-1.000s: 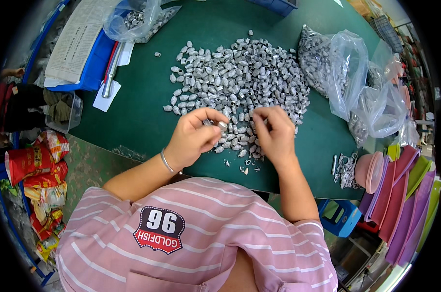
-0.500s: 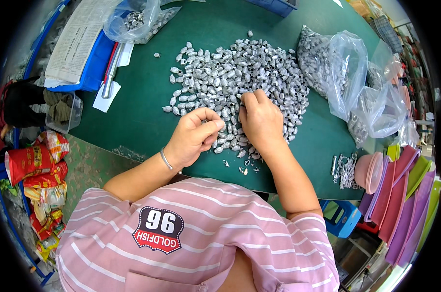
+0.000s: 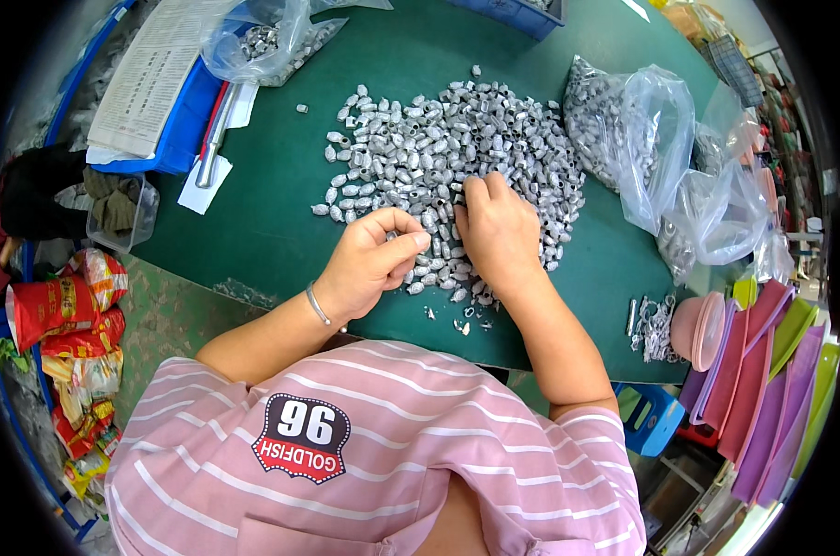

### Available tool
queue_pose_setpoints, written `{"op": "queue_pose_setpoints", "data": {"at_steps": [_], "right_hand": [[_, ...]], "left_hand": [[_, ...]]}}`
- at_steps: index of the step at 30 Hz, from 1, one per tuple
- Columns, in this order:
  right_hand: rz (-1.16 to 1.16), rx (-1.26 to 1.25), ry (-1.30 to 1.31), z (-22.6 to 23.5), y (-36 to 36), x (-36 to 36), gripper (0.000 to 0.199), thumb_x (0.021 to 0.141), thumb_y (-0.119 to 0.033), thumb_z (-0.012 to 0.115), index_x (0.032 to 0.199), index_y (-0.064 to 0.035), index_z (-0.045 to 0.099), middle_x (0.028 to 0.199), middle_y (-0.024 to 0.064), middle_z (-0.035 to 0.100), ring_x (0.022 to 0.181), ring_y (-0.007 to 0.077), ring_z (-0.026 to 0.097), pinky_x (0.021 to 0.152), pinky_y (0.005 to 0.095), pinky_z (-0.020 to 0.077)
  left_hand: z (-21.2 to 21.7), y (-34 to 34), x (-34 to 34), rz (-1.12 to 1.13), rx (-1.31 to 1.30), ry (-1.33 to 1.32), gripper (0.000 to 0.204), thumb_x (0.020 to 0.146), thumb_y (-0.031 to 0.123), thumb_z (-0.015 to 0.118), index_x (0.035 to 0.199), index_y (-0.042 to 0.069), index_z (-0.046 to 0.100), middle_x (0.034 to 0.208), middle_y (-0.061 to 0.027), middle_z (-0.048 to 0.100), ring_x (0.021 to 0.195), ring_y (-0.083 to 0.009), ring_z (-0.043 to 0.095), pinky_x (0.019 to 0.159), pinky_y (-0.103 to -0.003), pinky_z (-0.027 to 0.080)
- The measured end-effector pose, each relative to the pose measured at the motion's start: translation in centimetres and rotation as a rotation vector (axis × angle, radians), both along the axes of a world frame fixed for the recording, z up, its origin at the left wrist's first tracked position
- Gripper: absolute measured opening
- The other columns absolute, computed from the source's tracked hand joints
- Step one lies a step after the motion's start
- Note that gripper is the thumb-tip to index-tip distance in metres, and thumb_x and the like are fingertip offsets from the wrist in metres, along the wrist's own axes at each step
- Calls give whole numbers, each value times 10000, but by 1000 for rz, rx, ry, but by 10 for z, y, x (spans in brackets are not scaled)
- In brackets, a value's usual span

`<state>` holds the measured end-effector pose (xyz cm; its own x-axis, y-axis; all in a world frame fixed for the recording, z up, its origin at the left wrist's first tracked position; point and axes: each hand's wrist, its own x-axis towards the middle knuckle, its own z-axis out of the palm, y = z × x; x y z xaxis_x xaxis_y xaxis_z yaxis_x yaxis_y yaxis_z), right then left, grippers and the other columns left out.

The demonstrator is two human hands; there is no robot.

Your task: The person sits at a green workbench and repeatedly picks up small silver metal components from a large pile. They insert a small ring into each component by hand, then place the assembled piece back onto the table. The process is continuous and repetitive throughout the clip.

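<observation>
The right grip (image 3: pixel 500 228) hides metal pieces (image 3: pixel 411 153) — partly.

So there's a big pile of little grey metal beads (image 3: pixel 457 139) mid-frame on a green tabletop (image 3: pixel 272 185). Right hand (image 3: pixel 501 233) has its fingers (image 3: pixel 477 192) at the pile. Left hand (image 3: pixel 366 264) sits just left of it, curled up, can't see what's inside. Newspaper (image 3: pixel 149 79) and blue bin (image 3: pixel 183 134) upper left, clear plastic bag (image 3: pixel 659 120) of similar bits upper right.
</observation>
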<state>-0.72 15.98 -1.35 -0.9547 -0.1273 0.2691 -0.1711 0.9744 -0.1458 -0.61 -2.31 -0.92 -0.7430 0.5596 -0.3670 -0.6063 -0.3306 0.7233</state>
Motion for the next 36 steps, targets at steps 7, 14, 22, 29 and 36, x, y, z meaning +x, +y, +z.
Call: {"op": "queue_pose_setpoints", "data": {"at_steps": [7,14,22,29,36], "right_hand": [[44,82,-62,11,3,-5,218,649,-125,673,822,-66,554,806,75,515,719,266,578,619,382,463],[113,-15,-45,9,9,-5,146,624,-129,649,747,-78,590,798,70,530,755,248,580,633,394,447],[144,-731,-68,15,10,19,178,679,-46,686,825,-46,585,820,47,565,600,149,532,536,294,424],[279,-874,41,20,-1,38,221,697,49,673,896,-28,612,841,61,587,520,95,493,456,226,404],[137,-948,26,19,-9,52,253,682,94,658,902,-24,614,870,92,592,649,166,562,518,246,454]], "left_hand": [[1,-2,0,-1,-11,16,56,865,88,565,869,48,526,632,23,451,507,-37,365,403,-171,248],[1,-2,-1,4,-24,15,59,864,90,563,868,45,526,634,24,450,505,-37,361,402,-171,247],[-1,0,-1,-2,-69,4,90,857,95,595,912,29,568,619,47,466,478,-12,365,392,-170,248],[2,8,2,-62,-65,75,156,831,140,653,924,30,592,656,46,518,486,1,383,399,-155,272],[5,10,4,-33,-146,153,178,816,132,669,949,25,621,675,39,540,504,-1,412,422,-146,312]]}}
